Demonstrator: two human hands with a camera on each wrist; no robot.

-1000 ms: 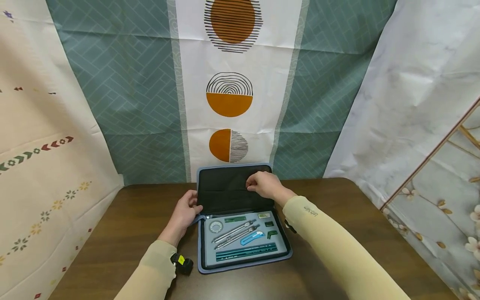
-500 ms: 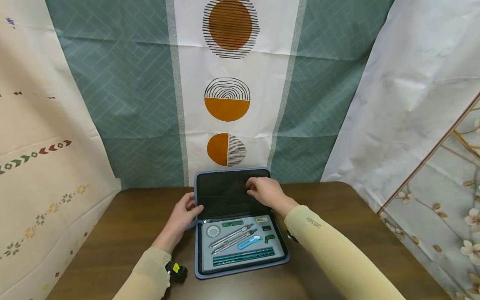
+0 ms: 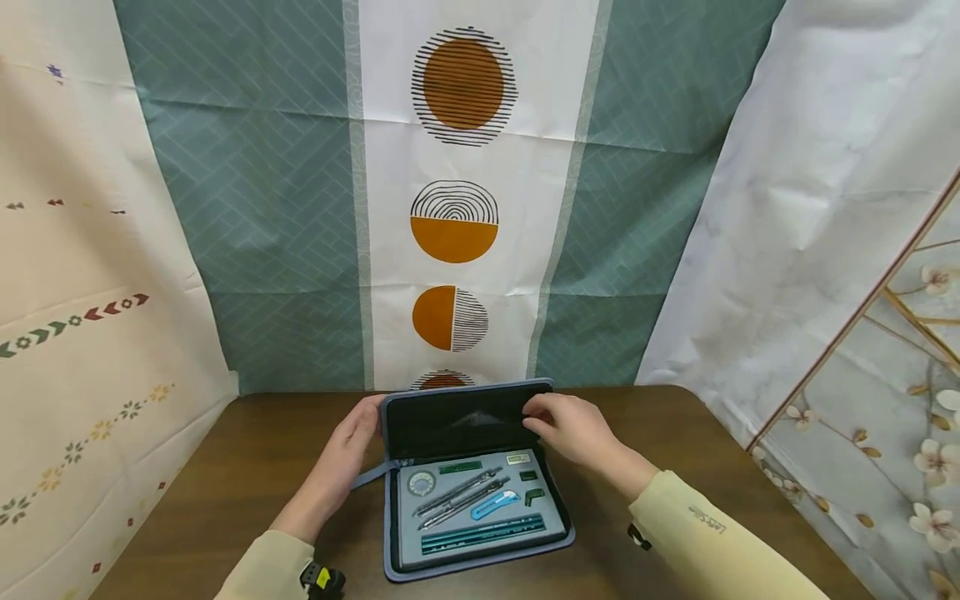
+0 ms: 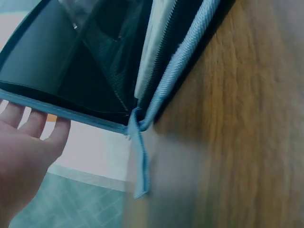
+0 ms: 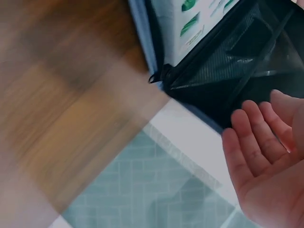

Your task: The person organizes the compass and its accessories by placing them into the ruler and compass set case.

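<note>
A blue zip case (image 3: 480, 564) lies unzipped on the table, its black-lined lid (image 3: 450, 421) raised and leaning forward. My left hand (image 3: 351, 443) is at the lid's left edge; the left wrist view shows its extended fingers (image 4: 35, 124) behind that edge. My right hand (image 3: 570, 429) is by the lid's right edge, its fingers loosely bent and holding nothing; contact is unclear. In the case's grey tray (image 3: 407, 529) lie metal compasses (image 3: 459, 500), a light blue utility knife (image 3: 495, 505), dark green pencils (image 3: 482, 534) and a round pale disc (image 3: 421, 483).
Small green pieces (image 3: 534, 497) and a pale eraser (image 3: 517, 458) also lie in the tray. A blue wrist strap (image 3: 372, 473) hangs off the case's left side. Brown wooden table (image 3: 247, 483) surrounds the case; patterned cloths (image 3: 285, 208) hang behind it.
The lid has tipped forward. My right hand has shifted right from the lid's inside to its right edge. My left hand's thumb has left the front of the lid's edge. The head view has tilted up.
</note>
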